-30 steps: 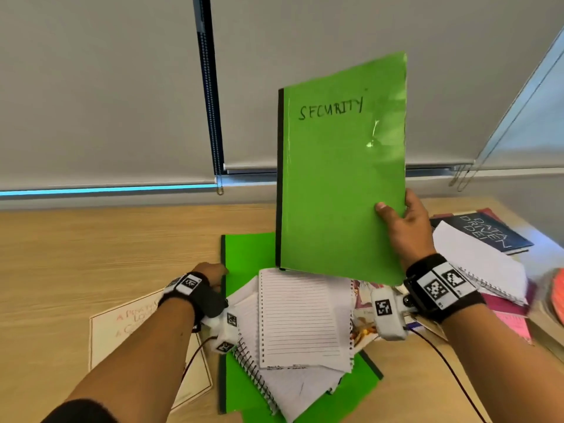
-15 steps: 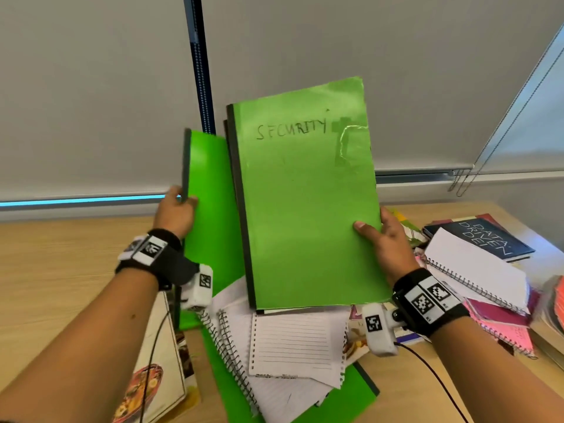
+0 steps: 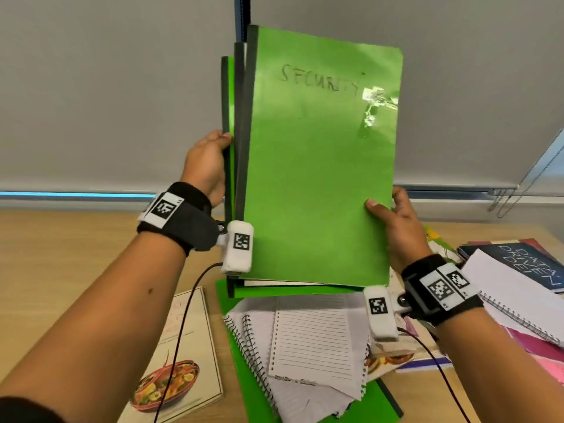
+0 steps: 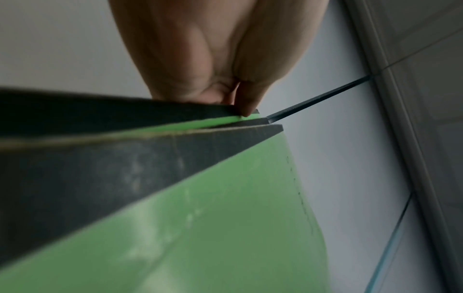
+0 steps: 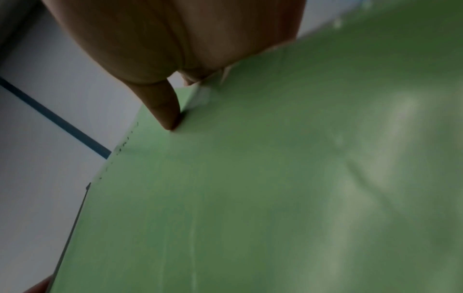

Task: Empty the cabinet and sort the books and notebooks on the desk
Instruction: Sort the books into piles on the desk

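A green notebook marked SECURITY (image 3: 320, 178) stands upright above the desk, black spine to the left. My right hand (image 3: 393, 218) grips its lower right edge, thumb on the cover (image 5: 250, 178). Behind it stand two more green notebooks (image 3: 229, 123) with black spines, pressed against the first. My left hand (image 3: 210, 160) grips their spine side, thumb on the black edge (image 4: 125, 113). Below, on the desk, lie white spiral notebooks and loose lined sheets (image 3: 308, 346) on a green folder (image 3: 378, 404).
A cookbook with a bowl picture (image 3: 180, 367) lies at the front left of the wooden desk (image 3: 76, 254). At the right lie a dark book (image 3: 525, 264), a white spiral pad (image 3: 515, 297) and pink notebooks (image 3: 546, 361). Grey blinds hang behind.
My left hand lifted a green notebook from the desk and brought it up against the back of the SECURITY notebook. Both hands now hold the stack together, higher and closer.
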The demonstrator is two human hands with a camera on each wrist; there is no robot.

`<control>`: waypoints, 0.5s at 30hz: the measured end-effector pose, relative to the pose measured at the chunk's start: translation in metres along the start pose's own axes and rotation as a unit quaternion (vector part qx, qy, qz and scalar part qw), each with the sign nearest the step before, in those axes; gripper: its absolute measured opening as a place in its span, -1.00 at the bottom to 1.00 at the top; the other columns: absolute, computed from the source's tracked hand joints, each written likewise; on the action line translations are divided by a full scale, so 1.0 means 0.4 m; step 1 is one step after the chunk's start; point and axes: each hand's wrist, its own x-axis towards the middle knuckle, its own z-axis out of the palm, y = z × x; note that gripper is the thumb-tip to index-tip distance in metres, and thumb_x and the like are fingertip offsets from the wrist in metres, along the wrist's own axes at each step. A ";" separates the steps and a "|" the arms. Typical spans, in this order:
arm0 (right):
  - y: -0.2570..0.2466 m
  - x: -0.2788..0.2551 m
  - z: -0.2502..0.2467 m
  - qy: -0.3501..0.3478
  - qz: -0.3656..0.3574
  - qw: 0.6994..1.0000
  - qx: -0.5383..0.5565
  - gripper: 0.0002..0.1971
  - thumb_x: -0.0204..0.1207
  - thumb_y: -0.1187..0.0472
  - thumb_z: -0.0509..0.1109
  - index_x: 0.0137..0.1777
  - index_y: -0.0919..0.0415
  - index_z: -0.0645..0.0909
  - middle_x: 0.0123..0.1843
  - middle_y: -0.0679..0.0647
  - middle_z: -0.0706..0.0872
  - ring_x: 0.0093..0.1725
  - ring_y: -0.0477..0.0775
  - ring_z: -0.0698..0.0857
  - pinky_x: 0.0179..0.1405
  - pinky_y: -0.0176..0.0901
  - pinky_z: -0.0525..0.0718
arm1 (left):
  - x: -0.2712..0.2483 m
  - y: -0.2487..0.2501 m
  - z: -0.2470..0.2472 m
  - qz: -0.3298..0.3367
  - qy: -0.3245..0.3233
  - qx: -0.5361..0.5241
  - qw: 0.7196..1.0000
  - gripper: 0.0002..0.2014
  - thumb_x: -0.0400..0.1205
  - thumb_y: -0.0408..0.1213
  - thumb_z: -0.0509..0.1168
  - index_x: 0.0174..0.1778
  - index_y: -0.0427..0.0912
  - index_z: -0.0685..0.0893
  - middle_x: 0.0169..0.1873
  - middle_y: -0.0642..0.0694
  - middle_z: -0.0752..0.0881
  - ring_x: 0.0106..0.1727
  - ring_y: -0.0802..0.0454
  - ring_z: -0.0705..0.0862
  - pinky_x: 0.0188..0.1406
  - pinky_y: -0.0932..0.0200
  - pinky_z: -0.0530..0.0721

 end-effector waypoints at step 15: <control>-0.002 -0.048 -0.098 0.004 0.024 0.998 -0.054 -0.66 0.58 0.49 0.29 0.22 0.10 0.61 0.03 0.03 0.85 -0.07 0.03 0.84 -0.19 -0.15 0.80 | -0.046 -0.246 -0.119 -0.283 -0.023 0.195 0.939 -0.76 0.74 -0.12 0.15 0.20 -0.13 0.62 -0.14 -0.13 0.71 -0.13 -0.11 0.67 -0.16 0.07 0.60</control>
